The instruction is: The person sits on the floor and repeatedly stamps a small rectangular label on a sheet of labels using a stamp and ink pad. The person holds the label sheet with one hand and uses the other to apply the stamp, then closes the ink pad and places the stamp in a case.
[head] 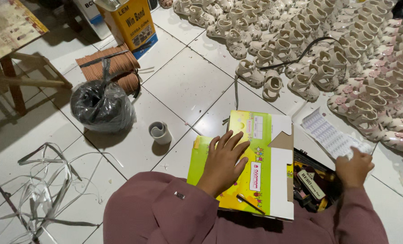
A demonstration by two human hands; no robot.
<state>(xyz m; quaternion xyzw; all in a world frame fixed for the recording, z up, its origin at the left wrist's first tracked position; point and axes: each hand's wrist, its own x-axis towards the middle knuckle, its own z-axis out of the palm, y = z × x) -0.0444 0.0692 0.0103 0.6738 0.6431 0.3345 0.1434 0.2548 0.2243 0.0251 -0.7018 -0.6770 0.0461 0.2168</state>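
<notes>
Yellow-green cardboard box (pixel 255 158) lies flat on the white tiled floor (pixel 183 81), right in front of the person's lap, with one plain brown flap (pixel 282 140) folded up at its right edge. The left hand (pixel 223 163) rests on the lid, palm down, fingers spread and relaxed, gripping nothing. The right hand (pixel 354 169) sits to the right of the box, knuckles up, its fingers curled at the lower corner of a white printed sheet (pixel 330 135); whether it actually pinches the sheet cannot be told. Between the box and that hand lies a dark heap of small packets (pixel 312 185). Dusty-pink sleeves (pixel 165 212) cover both arms.

Just left of the box stands a small grey roll of tape (pixel 160 132). Further left sits a knotted black plastic bag (pixel 102 106), with a brown ribbed bundle (pixel 115 68) behind it and a yellow tin can (pixel 127 22) beyond. Loose silvery strips (pixel 43 190) sprawl over the floor at lower left. Rows of cream children's sandals (pixel 323 49) fill the upper right, well apart from the box.
</notes>
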